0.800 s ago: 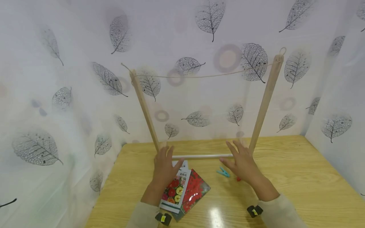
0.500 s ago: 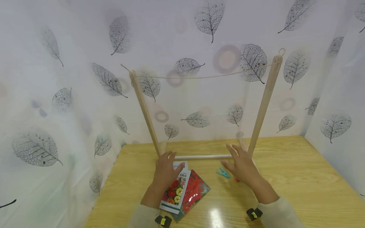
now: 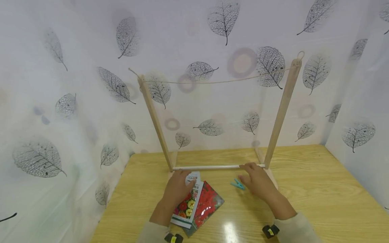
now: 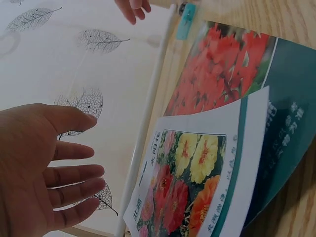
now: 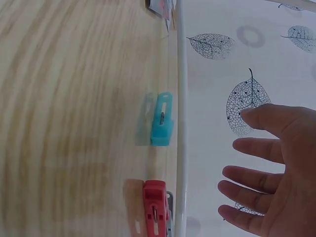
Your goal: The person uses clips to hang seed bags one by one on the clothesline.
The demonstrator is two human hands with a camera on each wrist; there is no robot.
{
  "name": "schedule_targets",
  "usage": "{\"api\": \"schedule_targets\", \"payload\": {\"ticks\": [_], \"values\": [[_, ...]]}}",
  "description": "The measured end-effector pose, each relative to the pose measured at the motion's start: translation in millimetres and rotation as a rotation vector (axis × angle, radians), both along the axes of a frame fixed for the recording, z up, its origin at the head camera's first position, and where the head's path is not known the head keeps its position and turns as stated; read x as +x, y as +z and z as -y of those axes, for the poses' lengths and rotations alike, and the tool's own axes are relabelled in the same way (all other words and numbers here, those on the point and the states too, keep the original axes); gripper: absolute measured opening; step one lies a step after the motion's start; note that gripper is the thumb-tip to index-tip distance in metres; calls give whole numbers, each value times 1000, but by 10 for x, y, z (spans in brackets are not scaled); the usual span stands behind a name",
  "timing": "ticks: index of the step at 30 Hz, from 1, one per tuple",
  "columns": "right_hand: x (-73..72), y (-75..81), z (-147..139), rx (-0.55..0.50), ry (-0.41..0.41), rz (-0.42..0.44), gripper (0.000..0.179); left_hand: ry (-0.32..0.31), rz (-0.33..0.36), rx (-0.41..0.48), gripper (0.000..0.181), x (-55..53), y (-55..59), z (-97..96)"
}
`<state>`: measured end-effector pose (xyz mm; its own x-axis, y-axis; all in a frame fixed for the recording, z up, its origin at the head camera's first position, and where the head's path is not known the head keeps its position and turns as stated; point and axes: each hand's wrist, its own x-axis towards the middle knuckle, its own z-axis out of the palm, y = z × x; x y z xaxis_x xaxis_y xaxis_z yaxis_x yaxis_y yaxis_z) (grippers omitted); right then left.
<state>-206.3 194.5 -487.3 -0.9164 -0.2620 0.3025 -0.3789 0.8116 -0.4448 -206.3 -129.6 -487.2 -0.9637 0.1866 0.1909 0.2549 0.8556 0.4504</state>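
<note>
Seed-packet-like flower pouches lie on the wooden table: a white-bordered packet (image 3: pixel 189 206) overlaps a red-flowered packet (image 3: pixel 209 202). My left hand (image 3: pixel 176 189) hovers over their upper left end, its fingers relaxed and apart in the left wrist view. A teal clothespin (image 3: pixel 238 184) lies just left of my right hand (image 3: pixel 258 182), whose fingers are also extended and hold nothing. Beneath that hand, a red clothespin (image 5: pixel 155 205) shows in the right wrist view, with a greyish one partly hidden behind it. The hand covers them in the head view.
Behind the hands stands a wooden frame with a left post (image 3: pixel 155 121) and a right post (image 3: pixel 282 114). A white rod (image 3: pixel 209 167) joins them low down, and a thin string (image 3: pixel 209 82) spans their tops. Leaf-printed sheeting (image 3: pixel 212 104) surrounds the table (image 3: pixel 319 189).
Both hands have drawn down slightly toward the near side, uncovering more of the white rod and the frame's feet. The red clothespin has gone out of sight under the right hand.
</note>
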Motion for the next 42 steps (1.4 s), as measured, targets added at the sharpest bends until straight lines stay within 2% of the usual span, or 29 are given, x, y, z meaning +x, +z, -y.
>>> {"api": "schedule_targets", "payload": {"ticks": [6,11,17,27,33,38,42], "values": [[-13,-66,6,4,-29,40,43,6,35,4,46,25,-22,1],[-21,-126,8,21,-39,19,42,1,72,-4,47,35,-68,8],[-6,-200,14,24,-15,-6,42,-13,106,-8,50,52,-144,31],[-18,-238,-10,69,0,-30,39,-33,195,2,65,62,-225,50],[3,-241,-47,83,5,26,44,-29,163,-39,70,94,-246,57],[7,-247,-48,86,16,35,43,28,112,-41,75,107,-210,78],[4,-246,-35,86,30,54,41,65,103,-34,82,112,-200,101]]}}
